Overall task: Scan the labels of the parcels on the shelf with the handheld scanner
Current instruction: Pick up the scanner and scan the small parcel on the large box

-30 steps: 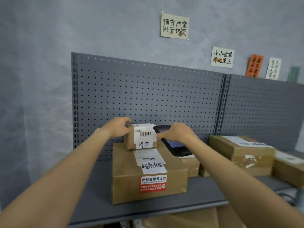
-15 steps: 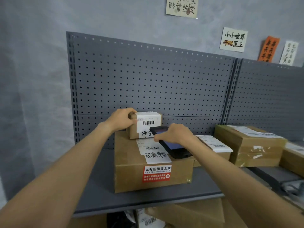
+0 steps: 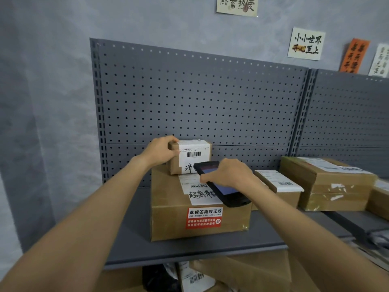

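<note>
A small brown parcel [image 3: 193, 157] with a white barcode label stands on top of a large cardboard box [image 3: 179, 220] on the grey shelf [image 3: 130, 239]. My left hand [image 3: 161, 151] grips the small parcel's left end. My right hand [image 3: 228, 174] holds a black handheld scanner [image 3: 223, 190] with a lit blue screen. The scanner lies low over the big box's white label, its front end just before the small parcel's label. The large box also bears a red sticker on its front.
A grey pegboard [image 3: 200, 102] backs the shelf. To the right stand a small labelled box [image 3: 277, 186] and a bigger taped carton [image 3: 332, 182]. More parcels fill the shelf below [image 3: 242, 277]. Paper notes hang on the wall above.
The small parcel has been set flatter against the pegboard. The scanner has come forward and down from beside it to over the big box's label. The view has shifted upward.
</note>
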